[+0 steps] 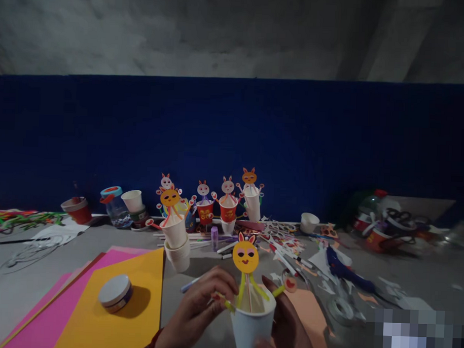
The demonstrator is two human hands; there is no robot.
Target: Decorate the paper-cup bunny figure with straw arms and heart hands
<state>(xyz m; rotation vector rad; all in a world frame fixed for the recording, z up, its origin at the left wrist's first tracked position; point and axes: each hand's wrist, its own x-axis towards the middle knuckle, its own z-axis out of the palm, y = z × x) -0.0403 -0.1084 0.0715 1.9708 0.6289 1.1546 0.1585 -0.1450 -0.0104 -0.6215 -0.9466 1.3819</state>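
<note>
My right hand is wrapped round a white paper cup at the bottom centre. Out of the cup rises a puppet with a yellow bunny face on a stick and yellow straw arms. My left hand pinches the puppet's left yellow arm at the cup's rim, fingers closed. Both hands are close to my body, above the grey table.
Yellow and pink paper sheets lie at the left with a small round tin on them. Several finished cup puppets stand at the back by the blue wall. Paper scraps, pens, tape rolls and cups clutter the right.
</note>
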